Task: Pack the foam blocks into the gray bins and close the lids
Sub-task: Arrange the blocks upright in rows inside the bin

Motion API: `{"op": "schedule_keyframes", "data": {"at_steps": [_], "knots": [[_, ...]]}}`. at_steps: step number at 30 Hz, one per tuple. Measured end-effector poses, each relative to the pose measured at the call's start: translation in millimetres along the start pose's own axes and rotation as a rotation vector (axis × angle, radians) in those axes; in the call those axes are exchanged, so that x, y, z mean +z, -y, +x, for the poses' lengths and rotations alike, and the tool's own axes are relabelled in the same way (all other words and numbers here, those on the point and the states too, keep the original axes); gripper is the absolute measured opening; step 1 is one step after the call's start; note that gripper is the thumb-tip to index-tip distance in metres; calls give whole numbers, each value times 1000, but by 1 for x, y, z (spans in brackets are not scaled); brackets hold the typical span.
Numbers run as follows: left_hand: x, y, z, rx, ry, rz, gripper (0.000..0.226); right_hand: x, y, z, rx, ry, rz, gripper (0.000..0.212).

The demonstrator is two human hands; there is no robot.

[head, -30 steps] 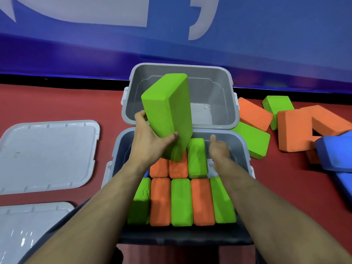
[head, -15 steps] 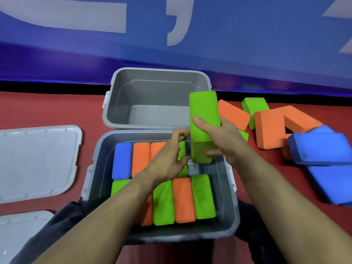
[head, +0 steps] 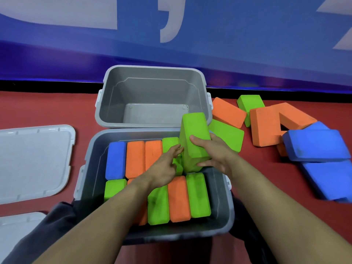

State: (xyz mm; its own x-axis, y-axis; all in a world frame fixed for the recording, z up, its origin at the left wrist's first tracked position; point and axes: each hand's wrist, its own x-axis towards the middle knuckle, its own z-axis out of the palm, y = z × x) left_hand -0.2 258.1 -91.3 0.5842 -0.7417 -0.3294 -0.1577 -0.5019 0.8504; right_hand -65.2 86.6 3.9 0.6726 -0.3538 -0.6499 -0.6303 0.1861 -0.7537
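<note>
1. The right hand point(head: 215, 151) holds a green foam block point(head: 194, 138). The thumb lies across the block's front and the fingers curl round its lower end.
2. This green foam block stands up tall, a bit tilted. Its lower end goes down into the near gray bin point(head: 89, 168), at the back right corner.
3. The left hand point(head: 163, 172) is over the near gray bin. Its fingers are stretched out and loose, and hold nothing. The fingertips point(head: 178, 149) are right at the left side of the green foam block; I cannot tell if they touch it.
4. In the near gray bin the blocks stand side by side in two rows. The back row has a blue block point(head: 116, 159) and then two orange ones. The front row has green and orange ones.
5. The far gray bin point(head: 152, 96) sits just behind the near one.
6. More blocks lie on the red floor point(head: 38, 109) to the right: orange, green and blue.
7. Two gray lids point(head: 34, 161) lie flat on the floor to the left.
</note>
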Motion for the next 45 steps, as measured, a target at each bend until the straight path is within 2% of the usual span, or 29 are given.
{"op": "schedule_keyframes", "data": {"at_steps": [3, 5, 8, 10, 13, 16, 19, 21, 24, 29, 34, 40, 43, 45], "knots": [[0, 15, -1, -77, -103, 204, 64, 0, -4, 2, -14, 31, 6, 47], [-7, 27, 5, -82, -134, 399, 68, -5, -4, 2, 2, 66, -22, 41], [-13, 40, 20, -53, -66, 619, 85, -11, -2, 4, 14, 90, -65, 31], [-13, 43, 27, -87, 16, 685, 91, -12, 0, 5, 4, 82, -74, 29], [-14, 46, 34, -145, 54, 672, 93, -10, -3, 13, 6, 79, -91, 27], [-17, 47, 41, -127, 68, 709, 95, -7, -13, 22, 38, 89, -91, 26], [-20, 48, 47, -128, 97, 745, 101, -5, -25, 29, 29, 113, -77, 6], [-21, 50, 52, -160, 116, 708, 108, -8, -28, 38, 8, 125, -81, 3], [-21, 51, 59, -180, 159, 676, 114, -8, -31, 52, 18, 130, -108, 19], [-24, 59, 60, -144, 179, 661, 115, -3, -42, 72, -18, 29, -112, 41], [-24, 61, 62, -164, 158, 738, 116, -3, -70, 95, 20, 67, -115, 28], [-12, 69, 70, -182, 142, 746, 115, -13, -95, 119, 7, 99, -187, 29], [-14, 77, 69, -160, 137, 760, 113, -3, -119, 131, -42, 0, -219, 43], [-15, 79, 67, -159, 142, 763, 112, 1, -128, 137, -52, -9, -231, 49]]}}
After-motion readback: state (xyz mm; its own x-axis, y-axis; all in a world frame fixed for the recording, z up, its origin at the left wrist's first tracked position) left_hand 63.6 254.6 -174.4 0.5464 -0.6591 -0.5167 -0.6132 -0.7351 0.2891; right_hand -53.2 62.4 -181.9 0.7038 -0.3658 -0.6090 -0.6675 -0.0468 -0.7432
